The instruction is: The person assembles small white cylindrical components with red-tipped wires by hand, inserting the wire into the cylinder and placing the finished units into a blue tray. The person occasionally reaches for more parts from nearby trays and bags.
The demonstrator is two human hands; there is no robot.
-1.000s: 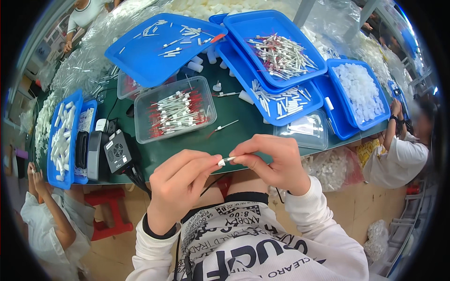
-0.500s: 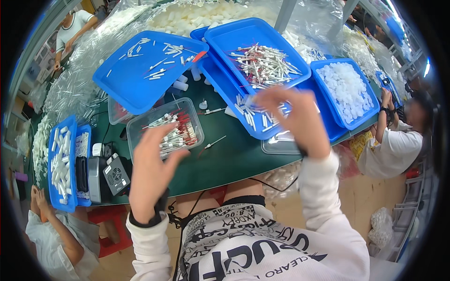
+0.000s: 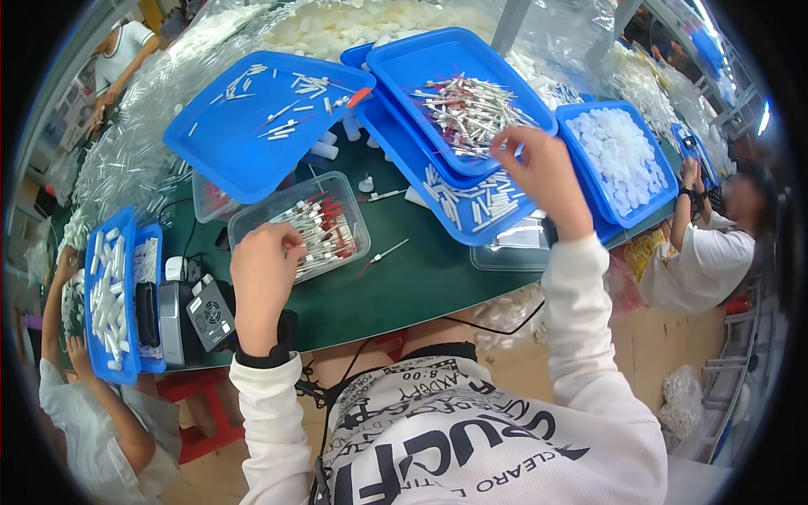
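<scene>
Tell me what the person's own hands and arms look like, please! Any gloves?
No gloves: the left hand and right hand are bare. The sleeves are long, white and a bit wrinkled. A black band shows at the left wrist. Something dark peeks out by the right one.

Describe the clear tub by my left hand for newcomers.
On the green table, find the orange-patched blue tray. Nearer you, by the left hand, the clear tub holds white sticks with red tails; unlike its clear neighbour, no tray covers it.
</scene>
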